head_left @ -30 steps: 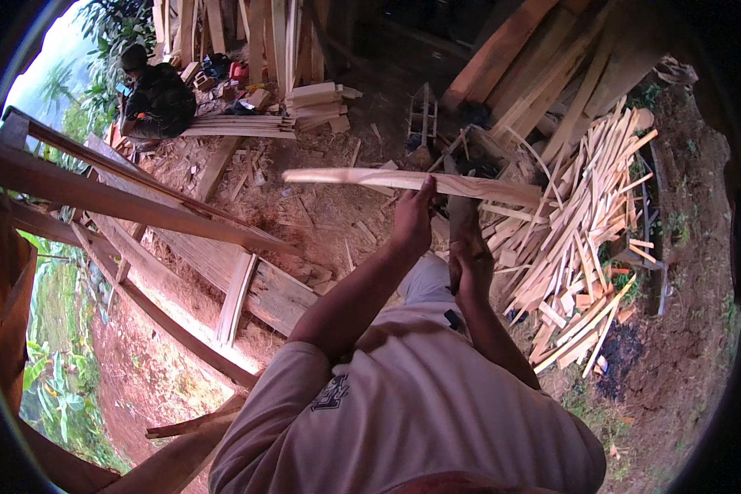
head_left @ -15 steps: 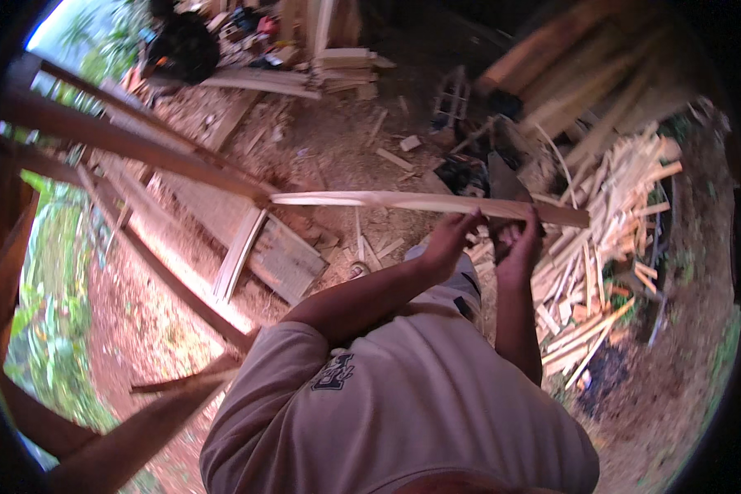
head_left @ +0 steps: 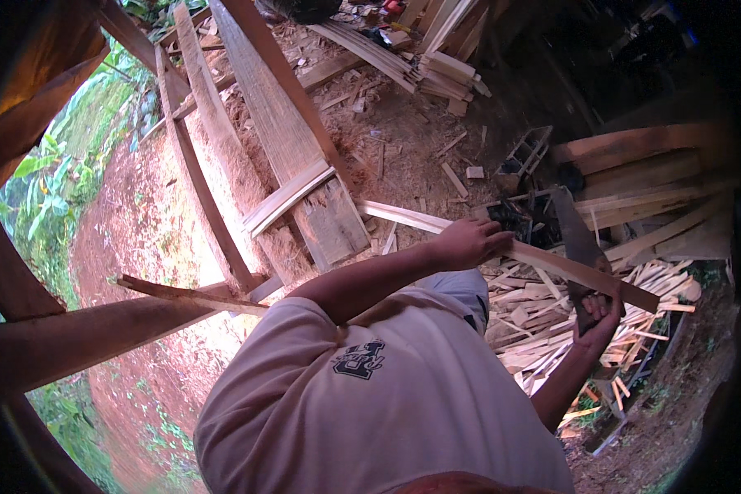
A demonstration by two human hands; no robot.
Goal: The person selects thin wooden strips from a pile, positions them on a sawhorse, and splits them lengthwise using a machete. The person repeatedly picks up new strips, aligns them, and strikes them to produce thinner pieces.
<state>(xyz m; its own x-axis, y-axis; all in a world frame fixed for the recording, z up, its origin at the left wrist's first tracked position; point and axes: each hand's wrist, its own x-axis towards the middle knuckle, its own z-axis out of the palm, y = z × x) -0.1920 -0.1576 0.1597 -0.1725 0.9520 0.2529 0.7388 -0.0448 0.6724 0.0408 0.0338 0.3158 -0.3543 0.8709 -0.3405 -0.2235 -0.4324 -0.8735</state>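
A long, pale wooden strip (head_left: 564,267) slants across in front of me, from the plank bench on the left down to the right. My left hand (head_left: 472,243) is closed over its middle, fingers curled on the upper edge. Near its right end, my right hand (head_left: 598,317) is closed around the lower part of a handsaw (head_left: 578,235), fingertips and thumb close against the strip. The saw's dark, broad blade stands up beyond the strip and crosses behind it. Its handle is mostly hidden in my hand. I cannot tell whether the teeth touch the wood.
A weathered plank bench (head_left: 337,226) with short battens (head_left: 288,198) across it stands to the left, beside wooden posts and rails (head_left: 115,337). Offcuts (head_left: 535,321) lie heaped beneath the strip. Stacked boards (head_left: 449,76) are at the back, larger slabs (head_left: 650,177) at the right.
My view has turned, so the bench and posts sit differently. My hands are farther apart along the strip: the right is nearer its end with the saw, and the strip slopes more steeply down to the right.
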